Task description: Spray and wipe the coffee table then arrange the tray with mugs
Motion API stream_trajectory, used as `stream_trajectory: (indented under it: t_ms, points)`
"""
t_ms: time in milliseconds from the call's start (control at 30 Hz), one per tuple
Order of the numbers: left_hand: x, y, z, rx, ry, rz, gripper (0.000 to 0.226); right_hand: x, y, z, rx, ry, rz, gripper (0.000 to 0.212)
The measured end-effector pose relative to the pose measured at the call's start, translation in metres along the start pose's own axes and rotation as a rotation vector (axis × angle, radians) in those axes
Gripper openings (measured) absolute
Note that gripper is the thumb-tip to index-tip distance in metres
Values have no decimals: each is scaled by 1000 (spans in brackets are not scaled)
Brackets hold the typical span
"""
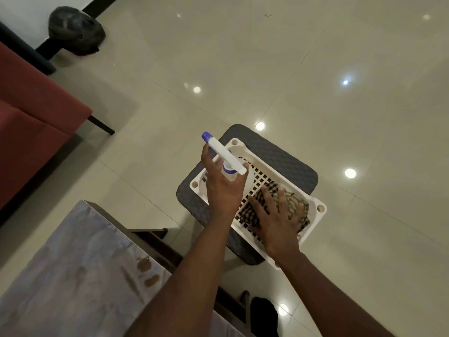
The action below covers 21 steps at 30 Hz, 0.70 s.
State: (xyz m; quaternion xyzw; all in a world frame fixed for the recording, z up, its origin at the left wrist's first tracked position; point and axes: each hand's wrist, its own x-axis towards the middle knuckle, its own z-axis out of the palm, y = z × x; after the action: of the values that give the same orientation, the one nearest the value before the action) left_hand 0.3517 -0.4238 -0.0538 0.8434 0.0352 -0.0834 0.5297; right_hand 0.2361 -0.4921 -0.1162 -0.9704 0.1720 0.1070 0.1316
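Observation:
My left hand (222, 188) grips a spray bottle (224, 155) with a white head and purple nozzle, held over the near-left part of a white perforated plastic basket (318, 207). My right hand (277, 222) lies on a brown-and-cream checked cloth (295, 201) inside that basket, fingers curled on it. The basket rests on a dark grey woven-pattern stool (284, 156). The glass-topped coffee table (73, 271) fills the lower left, with a few brown smears on its surface. No tray or mugs are in view.
A red sofa (31, 122) with a black leg stands at the left. A dark round object (75, 30) sits on the floor at the top left. Glossy cream floor tiles (315, 69) surround the stool. Something black (264, 314) lies near the bottom edge.

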Motion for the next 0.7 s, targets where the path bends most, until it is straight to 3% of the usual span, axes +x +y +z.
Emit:
stream_trajectory:
  t_ms: [133, 267, 400, 500, 700]
  points:
    - [2, 12, -6, 73, -24, 32, 74, 0, 3, -5, 46, 0, -5, 68]
    - [-6, 27, -49, -48, -35, -119, 66, 10, 7, -19, 173, 133, 27, 47]
    - [-46, 23, -130, -318, -42, -291, 22, -3, -14, -40, 362, 323, 20, 46]
    - [-77, -1, -186, -321, -35, -475, 7, -31, -59, -51, 354, 388, -93, 43]
    - [-107, -74, -300, -310, -131, -605, 13, -97, -195, 6, 165, 195, -543, 47]
